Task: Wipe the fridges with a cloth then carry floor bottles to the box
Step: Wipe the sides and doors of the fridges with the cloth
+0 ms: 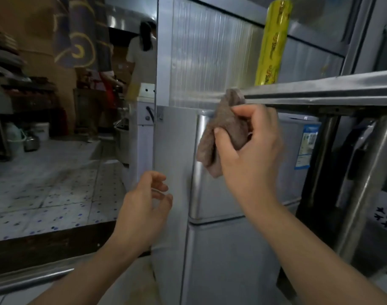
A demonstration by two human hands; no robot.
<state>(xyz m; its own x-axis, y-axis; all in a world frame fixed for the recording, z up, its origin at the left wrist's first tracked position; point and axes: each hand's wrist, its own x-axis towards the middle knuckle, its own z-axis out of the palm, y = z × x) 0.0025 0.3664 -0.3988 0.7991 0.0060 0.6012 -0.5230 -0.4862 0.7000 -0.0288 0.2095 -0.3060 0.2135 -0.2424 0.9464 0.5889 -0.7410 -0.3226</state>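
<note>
Head view: wiping step. Right hand [249,150] fingers clamped on cloth [223,126], pressed at fridge [212,194] top edge under shelf [342,89]. Left hand [144,208] fingers apart, empty. Next: likely drag cloth down door. Bottles, box unseen.

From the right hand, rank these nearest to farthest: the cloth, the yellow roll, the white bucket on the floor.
1. Cloth: gripped in the right hand.
2. Yellow roll: on the shelf above, slightly right.
3. White bucket: far left, on the floor.

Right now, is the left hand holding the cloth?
No, the left hand hangs empty and open, while the right hand grips the brown cloth.
</note>
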